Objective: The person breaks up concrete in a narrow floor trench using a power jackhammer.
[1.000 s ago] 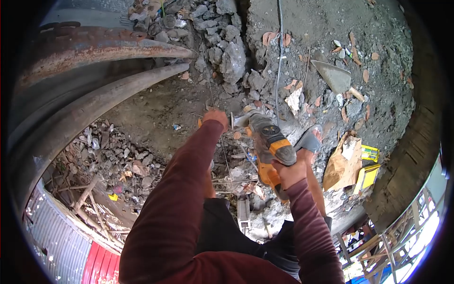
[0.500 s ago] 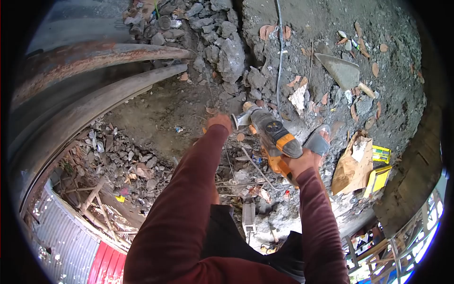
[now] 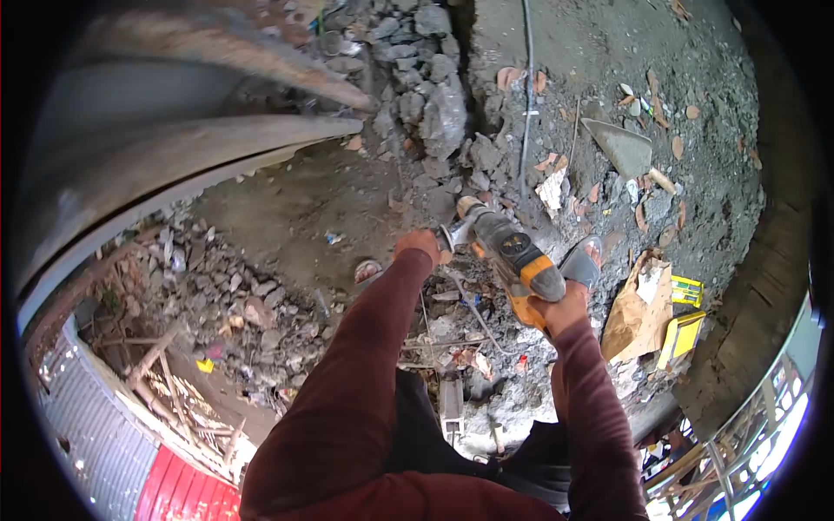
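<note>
A yellow and black demolition hammer (image 3: 514, 252) is held in front of me, its nose toward the broken concrete. My left hand (image 3: 420, 247) is wrapped round its side handle near the front. At the rear, my right hand (image 3: 560, 308) grips the main handle; the trigger is hidden under it. Any chisel below the nose is hidden from this angle. Beyond the nose, large concrete chunks (image 3: 443, 117) lie along a deep crack in the slab. My sandalled foot (image 3: 584, 260) is just beyond my right hand.
A grey cable (image 3: 527, 104) runs over the slab (image 3: 599, 43). To the right lie a trowel (image 3: 621, 148), a torn brown paper bag (image 3: 638, 313) and yellow packages (image 3: 682, 337). Rubble (image 3: 252, 304) covers the left ground, below a long curved beam (image 3: 217, 165). Corrugated sheets (image 3: 104, 434) stand lower left.
The view has shifted slightly. My left hand and the hammer's nose sit a little further right and lower in the picture. Both hands keep their hold, and my left foot now shows.
</note>
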`<state>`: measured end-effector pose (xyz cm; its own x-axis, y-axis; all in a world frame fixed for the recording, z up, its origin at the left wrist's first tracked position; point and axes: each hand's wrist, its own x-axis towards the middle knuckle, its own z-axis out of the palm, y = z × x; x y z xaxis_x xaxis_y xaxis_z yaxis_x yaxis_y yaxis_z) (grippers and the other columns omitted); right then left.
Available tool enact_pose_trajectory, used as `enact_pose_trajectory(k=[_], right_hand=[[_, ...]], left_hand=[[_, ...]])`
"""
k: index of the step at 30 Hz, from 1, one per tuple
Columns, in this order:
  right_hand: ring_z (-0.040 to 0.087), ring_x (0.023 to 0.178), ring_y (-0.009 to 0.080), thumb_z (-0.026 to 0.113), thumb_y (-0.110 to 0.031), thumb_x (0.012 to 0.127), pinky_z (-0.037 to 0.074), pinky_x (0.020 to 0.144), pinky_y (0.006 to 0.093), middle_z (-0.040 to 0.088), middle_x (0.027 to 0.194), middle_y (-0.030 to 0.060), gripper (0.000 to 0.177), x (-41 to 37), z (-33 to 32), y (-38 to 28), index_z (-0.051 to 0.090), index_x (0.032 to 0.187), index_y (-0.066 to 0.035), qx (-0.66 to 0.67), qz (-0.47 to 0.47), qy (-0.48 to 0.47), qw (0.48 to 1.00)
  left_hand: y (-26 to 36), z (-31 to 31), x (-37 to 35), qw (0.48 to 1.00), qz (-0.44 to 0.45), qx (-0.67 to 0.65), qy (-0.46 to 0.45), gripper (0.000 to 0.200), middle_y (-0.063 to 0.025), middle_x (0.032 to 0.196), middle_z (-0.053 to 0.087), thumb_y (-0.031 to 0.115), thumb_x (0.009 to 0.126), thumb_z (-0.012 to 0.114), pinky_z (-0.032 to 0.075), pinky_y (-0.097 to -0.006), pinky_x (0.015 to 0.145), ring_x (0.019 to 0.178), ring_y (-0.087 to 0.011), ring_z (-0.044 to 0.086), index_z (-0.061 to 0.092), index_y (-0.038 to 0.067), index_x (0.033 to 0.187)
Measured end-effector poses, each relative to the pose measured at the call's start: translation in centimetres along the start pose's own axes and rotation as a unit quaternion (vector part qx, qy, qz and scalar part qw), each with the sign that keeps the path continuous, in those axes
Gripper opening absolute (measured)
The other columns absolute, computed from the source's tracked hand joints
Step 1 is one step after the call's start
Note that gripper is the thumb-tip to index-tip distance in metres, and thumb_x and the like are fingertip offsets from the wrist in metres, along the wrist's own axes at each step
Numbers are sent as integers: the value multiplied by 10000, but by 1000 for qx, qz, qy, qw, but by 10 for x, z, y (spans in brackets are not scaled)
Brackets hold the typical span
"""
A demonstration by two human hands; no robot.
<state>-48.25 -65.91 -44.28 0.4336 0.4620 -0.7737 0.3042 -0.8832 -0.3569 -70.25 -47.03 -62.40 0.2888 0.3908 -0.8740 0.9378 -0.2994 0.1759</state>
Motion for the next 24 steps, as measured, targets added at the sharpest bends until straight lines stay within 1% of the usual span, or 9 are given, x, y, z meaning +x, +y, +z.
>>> enact_pose_trajectory(k=[1,2,5,9,13,16,19,20,24], right_hand=[[732,742,310,873,-396,765,588,728,395,756,873,141,496,-22,2,-9,735,1050,-15,64,42,-40,996],[734,742,345,863,-411,774,590,712,441,752,882,167,501,-58,9,-36,727,1047,-13,-60,33,-34,997],[725,857,408,852,-322,781,588,758,482,731,858,186,450,-167,25,-89,692,1101,-49,3,-69,31,997],[775,858,268,858,-247,803,594,732,376,766,892,174,343,-222,10,-87,725,1009,-6,216,52,26,975],[779,851,252,860,-221,811,595,753,356,774,900,161,378,-256,26,-87,726,1072,17,190,2,69,979],[779,855,264,856,-204,806,594,755,361,773,898,163,346,-255,23,-87,728,1035,20,232,56,88,967],[760,764,330,800,-186,804,576,687,427,735,791,205,247,-199,29,-64,726,910,25,149,-41,156,976],[758,773,340,787,-213,812,575,691,428,729,793,225,267,-174,22,-74,727,904,30,161,36,104,981],[737,689,244,803,-162,802,559,629,388,740,762,139,239,-105,26,-43,731,905,42,207,-9,163,965]], left_hand=[[-11,6,-19,1000,11,-3,-8,282,-224,1083,737,275,875,676,566,-470,922,1051,-393,708,781,76,1045],[-22,5,-40,1000,-4,-9,-26,311,-204,1096,742,291,852,697,565,-467,923,1060,-382,709,776,73,1060],[-47,-14,-91,996,39,58,-53,333,-199,1089,744,300,818,709,565,-477,911,1045,-374,712,767,83,1063],[-49,-68,-176,995,30,78,-44,302,-197,1075,747,292,817,709,570,-484,898,1024,-367,719,769,93,1036],[-55,-53,-176,989,77,117,-42,310,-176,1077,753,305,817,727,577,-482,894,1035,-351,726,774,107,1050],[-24,-65,-169,983,99,128,-89,303,-171,1085,757,279,831,719,578,-471,909,1049,-349,728,780,89,1059],[-19,-41,-118,983,130,106,-77,278,-187,1040,750,268,820,698,574,-475,897,1009,-376,719,783,68,993],[-23,-19,-89,987,107,95,-72,283,-190,1063,749,273,833,693,574,-470,903,1028,-372,717,781,64,1003],[-18,-7,-42,991,99,87,-23,338,-183,1131,745,324,872,695,571,-449,932,1087,-345,710,774,57,1063]])
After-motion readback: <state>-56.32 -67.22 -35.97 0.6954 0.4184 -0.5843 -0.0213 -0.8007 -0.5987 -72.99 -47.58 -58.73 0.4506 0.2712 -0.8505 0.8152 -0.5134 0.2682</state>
